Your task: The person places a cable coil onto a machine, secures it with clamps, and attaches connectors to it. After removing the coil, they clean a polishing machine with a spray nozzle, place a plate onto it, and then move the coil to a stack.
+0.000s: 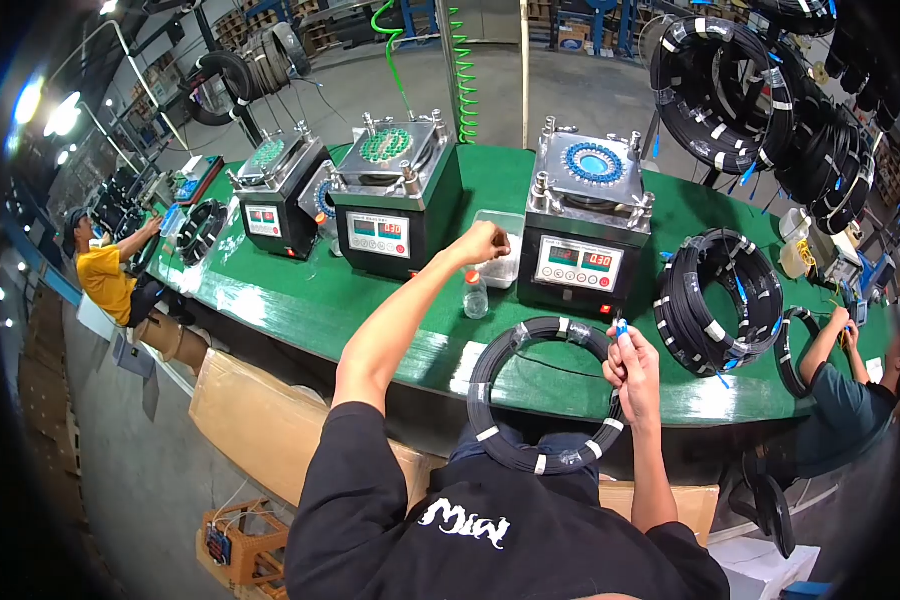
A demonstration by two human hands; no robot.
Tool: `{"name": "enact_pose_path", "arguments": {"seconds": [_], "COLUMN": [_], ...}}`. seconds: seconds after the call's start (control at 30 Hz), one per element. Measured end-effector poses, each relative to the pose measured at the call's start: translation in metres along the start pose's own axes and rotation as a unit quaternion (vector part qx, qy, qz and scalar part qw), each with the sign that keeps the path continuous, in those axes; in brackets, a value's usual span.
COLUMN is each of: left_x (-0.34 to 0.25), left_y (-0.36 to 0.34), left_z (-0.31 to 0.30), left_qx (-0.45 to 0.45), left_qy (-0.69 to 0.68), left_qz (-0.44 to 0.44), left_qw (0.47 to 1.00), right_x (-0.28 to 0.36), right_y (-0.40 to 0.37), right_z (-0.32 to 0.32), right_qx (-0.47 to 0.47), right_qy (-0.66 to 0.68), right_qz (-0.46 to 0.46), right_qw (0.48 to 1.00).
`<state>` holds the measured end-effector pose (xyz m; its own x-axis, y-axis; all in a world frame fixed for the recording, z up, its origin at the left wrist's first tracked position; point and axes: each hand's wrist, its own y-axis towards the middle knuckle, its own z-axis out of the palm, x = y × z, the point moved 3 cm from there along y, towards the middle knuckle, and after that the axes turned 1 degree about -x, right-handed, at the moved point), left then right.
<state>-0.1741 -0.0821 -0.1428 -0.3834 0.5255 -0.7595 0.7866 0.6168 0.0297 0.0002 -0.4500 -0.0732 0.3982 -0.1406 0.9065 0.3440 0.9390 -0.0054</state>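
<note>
My right hand (634,372) is closed around the end of a black cable, with a blue connector tip (622,328) pointing up between thumb and fingers. That cable belongs to a coil (486,412) bound with white bands, which rests at the table's front edge against my lap. My left hand (485,243) is reached forward with its fingers curled together over a clear plastic tray (501,268). Whatever it may pinch is too small to make out. Just below it stands a clear bottle with an orange-red cap (475,296).
A polishing machine (582,262) with a ring of blue connectors stands right of the tray. Two machines with green rings (385,146) stand left. A stack of black coils (715,300) sits right on the green table (410,335). Co-workers sit at left (110,280) and right (855,410).
</note>
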Motion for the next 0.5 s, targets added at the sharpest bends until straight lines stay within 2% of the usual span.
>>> {"name": "enact_pose_path", "arguments": {"seconds": [0.13,0.27,0.33,0.5], "left_x": [-0.021,-0.037,-0.057,-0.099], "left_y": [-0.026,-0.057,-0.073,-0.094], "left_z": [-0.012,-0.019,-0.019,-0.004], "left_qx": [-0.058,-0.110,-0.124,-0.108], "left_qy": [-0.166,-0.236,-0.356,-0.371], "left_qz": [-0.033,0.010,0.028,0.037], "left_qw": [0.984,0.965,0.926,0.921], "right_x": [0.000,-0.002,-0.002,-0.002], "right_y": [-0.001,-0.002,-0.002,0.001], "right_z": [-0.005,-0.008,-0.008,-0.004], "right_qx": [-0.005,0.004,0.008,0.013], "right_qy": [0.008,0.002,0.002,0.001], "right_qz": [0.009,0.015,0.018,0.017], "right_qw": [1.000,1.000,1.000,1.000]}}
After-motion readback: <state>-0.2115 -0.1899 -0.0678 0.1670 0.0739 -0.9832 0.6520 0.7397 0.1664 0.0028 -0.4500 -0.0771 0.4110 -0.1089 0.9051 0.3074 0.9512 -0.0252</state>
